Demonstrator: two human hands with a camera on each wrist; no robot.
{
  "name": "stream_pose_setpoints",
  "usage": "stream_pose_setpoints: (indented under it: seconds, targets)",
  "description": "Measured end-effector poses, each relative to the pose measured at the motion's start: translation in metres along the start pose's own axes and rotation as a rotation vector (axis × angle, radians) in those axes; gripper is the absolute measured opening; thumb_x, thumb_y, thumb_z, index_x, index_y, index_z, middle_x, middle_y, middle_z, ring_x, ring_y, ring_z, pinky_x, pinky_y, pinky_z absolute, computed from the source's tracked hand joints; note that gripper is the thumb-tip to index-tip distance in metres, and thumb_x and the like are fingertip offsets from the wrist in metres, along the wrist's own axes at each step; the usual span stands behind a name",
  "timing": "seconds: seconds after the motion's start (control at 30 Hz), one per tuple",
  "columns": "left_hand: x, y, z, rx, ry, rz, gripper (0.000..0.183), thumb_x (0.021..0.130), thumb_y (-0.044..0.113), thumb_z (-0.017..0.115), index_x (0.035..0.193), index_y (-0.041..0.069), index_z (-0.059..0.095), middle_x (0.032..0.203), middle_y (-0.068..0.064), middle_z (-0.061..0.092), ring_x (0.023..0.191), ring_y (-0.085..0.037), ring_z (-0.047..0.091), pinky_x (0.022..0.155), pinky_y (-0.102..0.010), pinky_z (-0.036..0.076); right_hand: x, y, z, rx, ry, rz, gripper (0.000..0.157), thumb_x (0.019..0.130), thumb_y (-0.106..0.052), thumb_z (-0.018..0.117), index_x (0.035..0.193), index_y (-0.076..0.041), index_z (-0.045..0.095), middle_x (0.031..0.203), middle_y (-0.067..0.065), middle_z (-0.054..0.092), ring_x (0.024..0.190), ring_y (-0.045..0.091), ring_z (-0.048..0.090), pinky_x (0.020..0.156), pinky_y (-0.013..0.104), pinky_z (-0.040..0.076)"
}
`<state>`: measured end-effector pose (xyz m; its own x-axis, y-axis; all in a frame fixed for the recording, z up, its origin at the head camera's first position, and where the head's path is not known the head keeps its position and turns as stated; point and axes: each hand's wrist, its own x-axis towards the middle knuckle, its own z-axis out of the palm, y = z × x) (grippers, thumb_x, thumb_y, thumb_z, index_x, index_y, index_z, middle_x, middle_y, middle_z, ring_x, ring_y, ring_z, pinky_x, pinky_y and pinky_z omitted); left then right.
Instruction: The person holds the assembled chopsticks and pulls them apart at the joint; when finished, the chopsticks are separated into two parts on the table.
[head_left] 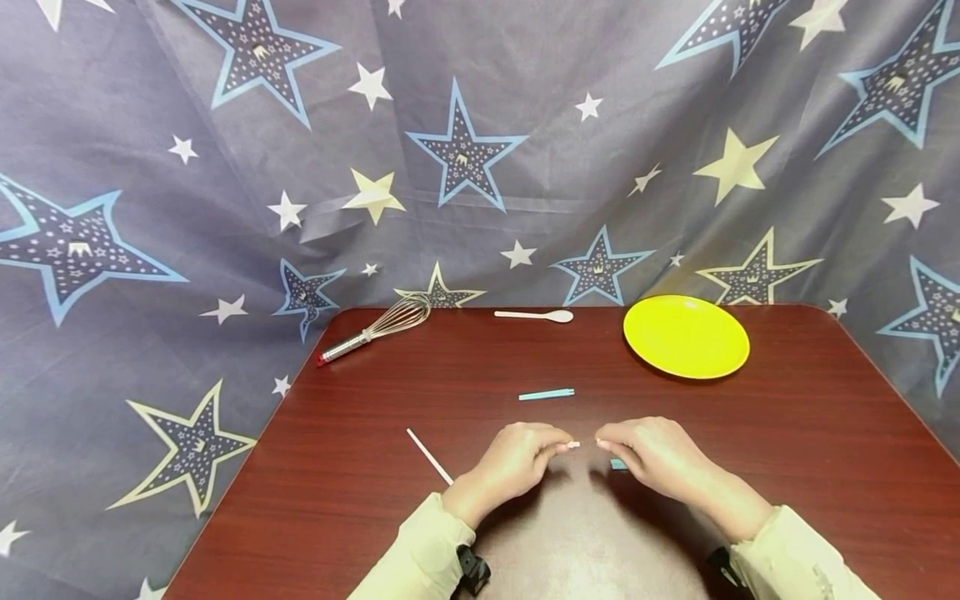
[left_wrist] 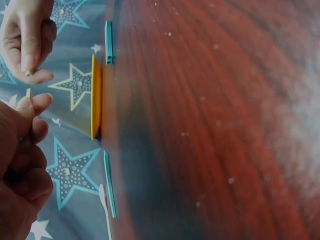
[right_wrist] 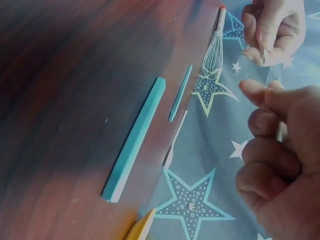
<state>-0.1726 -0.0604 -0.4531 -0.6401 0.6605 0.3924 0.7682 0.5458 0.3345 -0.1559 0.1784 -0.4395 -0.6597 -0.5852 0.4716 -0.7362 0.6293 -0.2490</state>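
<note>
My left hand (head_left: 517, 454) pinches a small whitish stick-like piece (head_left: 573, 444) between thumb and fingertips, its end sticking out to the right. Facing it across a small gap, my right hand (head_left: 656, 454) pinches another thin whitish piece, whose tip (left_wrist: 28, 73) pokes past the fingers in the left wrist view. Most of both pieces is hidden by the fingers. Both hands are raised over the dark red table. Beneath the right hand lies a long teal bar (right_wrist: 135, 140), mostly covered in the head view. A thin white stick (head_left: 427, 454) lies beside my left wrist, which covers one end.
A second, slimmer teal bar (head_left: 546, 394) lies beyond the hands. Along the table's back edge are a whisk (head_left: 382, 327) at left, a white spoon (head_left: 536, 316) in the middle and a yellow plate (head_left: 686, 337) at right. A star-patterned cloth (head_left: 465, 158) hangs behind.
</note>
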Motion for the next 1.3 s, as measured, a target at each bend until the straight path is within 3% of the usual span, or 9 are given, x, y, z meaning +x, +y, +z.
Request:
stream_pose_setpoints:
  seconds: [0.17, 0.27, 0.4, 0.6, 0.73, 0.93, 1.3]
  targets:
    - [0.002, -0.004, -0.001, -0.001, -0.031, -0.022, 0.017, 0.099, 0.018, 0.056, 0.104, 0.012, 0.071, 0.093, 0.005, 0.071, 0.085, -0.004, 0.064, 0.079, -0.022, 0.05, -0.002, 0.002, -0.001, -0.023, -0.046, 0.064, 0.008, 0.091, -0.013, 0.066, 0.084, -0.017, 0.066, 0.066, -0.019, 0.05, 0.057, 0.001, 0.045, 0.054, 0.028, 0.044]
    - [0.001, -0.007, -0.003, 0.008, -0.053, 0.0, 0.017, 0.097, 0.005, 0.056, 0.108, 0.009, 0.068, 0.084, 0.001, 0.066, 0.077, -0.007, 0.06, 0.079, -0.023, 0.049, -0.003, 0.004, -0.002, -0.023, -0.039, 0.072, 0.007, 0.091, -0.012, 0.067, 0.085, -0.015, 0.066, 0.067, -0.017, 0.054, 0.057, 0.001, 0.047, 0.055, 0.028, 0.045]
    - [0.0, -0.01, -0.007, 0.028, -0.11, 0.017, 0.035, 0.089, -0.012, 0.054, 0.117, 0.007, 0.063, 0.079, 0.001, 0.058, 0.072, -0.009, 0.053, 0.078, -0.023, 0.048, -0.005, 0.007, -0.004, -0.002, -0.047, 0.087, 0.006, 0.09, -0.004, 0.066, 0.09, -0.011, 0.065, 0.071, -0.012, 0.057, 0.059, 0.002, 0.047, 0.056, 0.028, 0.045]
    - [0.003, -0.017, -0.01, 0.084, -0.159, 0.005, 0.044, 0.085, -0.016, 0.052, 0.121, 0.008, 0.061, 0.083, 0.002, 0.061, 0.077, -0.01, 0.058, 0.079, -0.024, 0.049, -0.007, 0.012, -0.007, 0.01, -0.118, 0.109, 0.017, 0.09, 0.002, 0.062, 0.105, -0.005, 0.064, 0.09, 0.001, 0.068, 0.076, 0.014, 0.063, 0.07, 0.036, 0.053]
    - [0.006, -0.024, -0.01, 0.097, -0.128, -0.081, 0.03, 0.09, -0.004, 0.061, 0.114, 0.013, 0.065, 0.085, 0.003, 0.068, 0.076, -0.012, 0.064, 0.072, -0.029, 0.052, -0.009, 0.015, -0.009, 0.02, -0.156, 0.157, 0.021, 0.092, 0.0, 0.06, 0.111, -0.008, 0.061, 0.082, -0.004, 0.063, 0.073, 0.01, 0.058, 0.07, 0.035, 0.052]
    - [0.013, -0.031, -0.009, 0.12, 0.004, -0.23, 0.005, 0.09, 0.015, 0.068, 0.095, 0.016, 0.067, 0.076, 0.002, 0.068, 0.066, -0.02, 0.065, 0.058, -0.036, 0.05, -0.011, 0.019, -0.008, 0.046, -0.144, 0.181, 0.018, 0.091, -0.001, 0.062, 0.103, -0.013, 0.056, 0.063, -0.014, 0.045, 0.058, 0.004, 0.043, 0.056, 0.025, 0.041]
    - [0.033, -0.036, 0.0, 0.227, 0.033, -0.372, 0.005, 0.086, 0.023, 0.073, 0.084, 0.021, 0.07, 0.079, 0.007, 0.071, 0.073, -0.021, 0.068, 0.061, -0.037, 0.052, -0.015, 0.028, -0.004, 0.005, -0.137, 0.168, 0.018, 0.083, -0.003, 0.073, 0.08, -0.016, 0.062, 0.069, -0.013, 0.057, 0.058, 0.003, 0.047, 0.055, 0.025, 0.043]
